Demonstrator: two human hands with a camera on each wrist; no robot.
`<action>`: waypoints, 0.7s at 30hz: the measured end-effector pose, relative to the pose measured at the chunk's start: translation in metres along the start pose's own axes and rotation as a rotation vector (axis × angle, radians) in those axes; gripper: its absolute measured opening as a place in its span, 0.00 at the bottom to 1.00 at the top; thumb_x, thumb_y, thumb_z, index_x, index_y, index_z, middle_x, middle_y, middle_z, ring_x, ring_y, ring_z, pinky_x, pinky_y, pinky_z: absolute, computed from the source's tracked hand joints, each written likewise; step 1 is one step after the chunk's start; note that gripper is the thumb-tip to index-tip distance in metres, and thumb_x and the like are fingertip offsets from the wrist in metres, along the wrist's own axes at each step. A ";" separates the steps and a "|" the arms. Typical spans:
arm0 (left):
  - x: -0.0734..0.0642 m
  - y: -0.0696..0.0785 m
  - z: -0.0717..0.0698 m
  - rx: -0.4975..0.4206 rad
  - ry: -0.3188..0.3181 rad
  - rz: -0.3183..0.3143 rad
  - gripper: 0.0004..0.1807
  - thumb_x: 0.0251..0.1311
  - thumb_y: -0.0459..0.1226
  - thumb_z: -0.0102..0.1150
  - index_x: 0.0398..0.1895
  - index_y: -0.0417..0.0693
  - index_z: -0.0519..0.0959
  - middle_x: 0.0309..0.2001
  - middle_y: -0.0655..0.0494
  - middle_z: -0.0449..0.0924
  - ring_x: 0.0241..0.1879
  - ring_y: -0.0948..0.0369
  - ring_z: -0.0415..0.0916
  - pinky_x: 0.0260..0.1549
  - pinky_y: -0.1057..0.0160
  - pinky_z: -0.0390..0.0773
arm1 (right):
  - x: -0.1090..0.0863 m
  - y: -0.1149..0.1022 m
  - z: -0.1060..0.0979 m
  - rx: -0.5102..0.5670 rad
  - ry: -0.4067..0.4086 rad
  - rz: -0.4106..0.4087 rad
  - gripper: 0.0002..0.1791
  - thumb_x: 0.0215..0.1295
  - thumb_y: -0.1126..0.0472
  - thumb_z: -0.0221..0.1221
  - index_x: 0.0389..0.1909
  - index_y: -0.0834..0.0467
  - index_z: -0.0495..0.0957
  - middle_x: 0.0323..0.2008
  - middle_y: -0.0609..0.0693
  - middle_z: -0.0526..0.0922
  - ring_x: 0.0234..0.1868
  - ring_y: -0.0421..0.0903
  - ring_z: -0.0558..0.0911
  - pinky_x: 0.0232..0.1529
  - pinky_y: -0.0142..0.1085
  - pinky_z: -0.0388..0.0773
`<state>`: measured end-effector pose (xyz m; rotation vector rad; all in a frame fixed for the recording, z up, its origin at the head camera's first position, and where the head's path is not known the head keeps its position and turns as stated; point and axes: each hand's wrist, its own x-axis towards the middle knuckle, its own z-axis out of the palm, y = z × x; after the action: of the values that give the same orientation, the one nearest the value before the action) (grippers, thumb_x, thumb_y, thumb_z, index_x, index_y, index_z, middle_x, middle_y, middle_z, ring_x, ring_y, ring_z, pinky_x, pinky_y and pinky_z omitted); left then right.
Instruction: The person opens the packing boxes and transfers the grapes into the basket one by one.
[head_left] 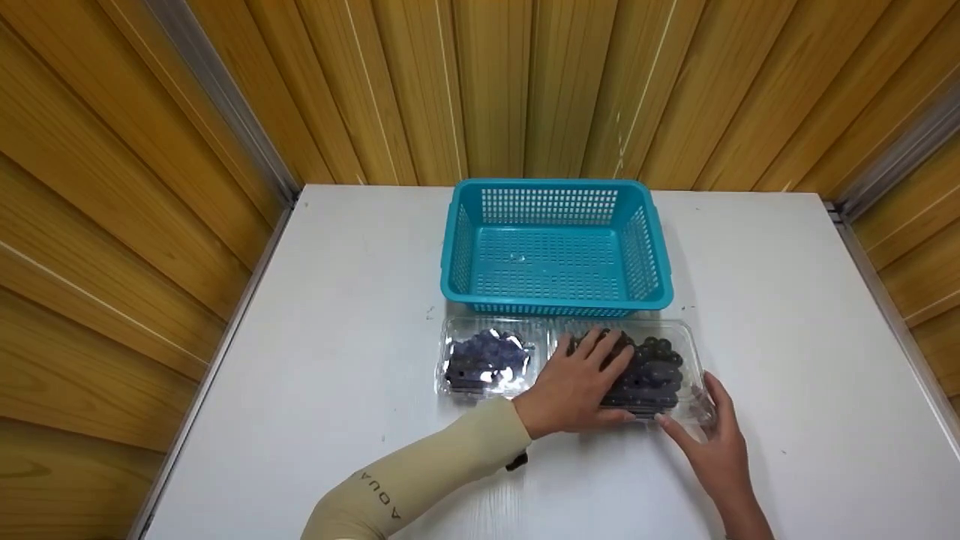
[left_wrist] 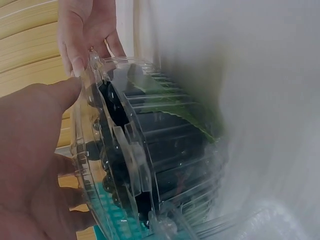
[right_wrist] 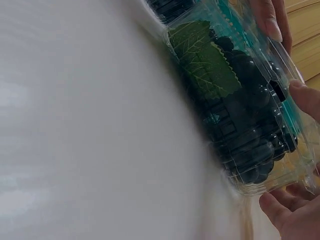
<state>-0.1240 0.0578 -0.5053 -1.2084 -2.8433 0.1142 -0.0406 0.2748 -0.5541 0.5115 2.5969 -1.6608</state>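
Note:
A clear plastic clamshell box [head_left: 690,352] of dark grapes [head_left: 654,375] stands on the white table. My left hand [head_left: 576,386], its fingers spread, rests on the lid and covers part of the fruit. At the box's right front corner, my right hand [head_left: 716,446] grips it, with the thumb at the front edge and fingers round the side. Through the wall, a green leaf [right_wrist: 205,65] shows among the grapes in the right wrist view. Beside it on the left sits a second clear box [head_left: 442,360] holding dark bluish grapes [head_left: 487,356].
Directly behind the boxes stands a turquoise plastic basket [head_left: 555,304] with slotted walls and nothing in it. Wood-patterned panels [head_left: 495,90] border the white table [head_left: 337,337] at the back and both sides.

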 end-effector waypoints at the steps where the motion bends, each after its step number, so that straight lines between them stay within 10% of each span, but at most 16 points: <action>1: 0.000 0.000 0.000 0.008 0.002 0.001 0.50 0.55 0.75 0.37 0.77 0.60 0.48 0.77 0.54 0.48 0.76 0.53 0.50 0.68 0.45 0.62 | 0.000 0.000 0.000 -0.003 0.001 -0.001 0.59 0.55 0.47 0.69 0.77 0.46 0.37 0.78 0.50 0.40 0.77 0.59 0.49 0.72 0.53 0.53; 21: 0.001 0.001 0.004 0.060 -0.001 -0.005 0.50 0.56 0.75 0.34 0.77 0.60 0.47 0.78 0.52 0.47 0.76 0.51 0.49 0.68 0.43 0.60 | -0.001 0.001 0.001 -0.040 -0.006 -0.025 0.63 0.50 0.48 0.72 0.77 0.44 0.37 0.78 0.51 0.40 0.75 0.63 0.52 0.70 0.57 0.56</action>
<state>-0.1245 0.0588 -0.5096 -1.1900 -2.8213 0.1984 -0.0398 0.2743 -0.5550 0.4739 2.6371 -1.6108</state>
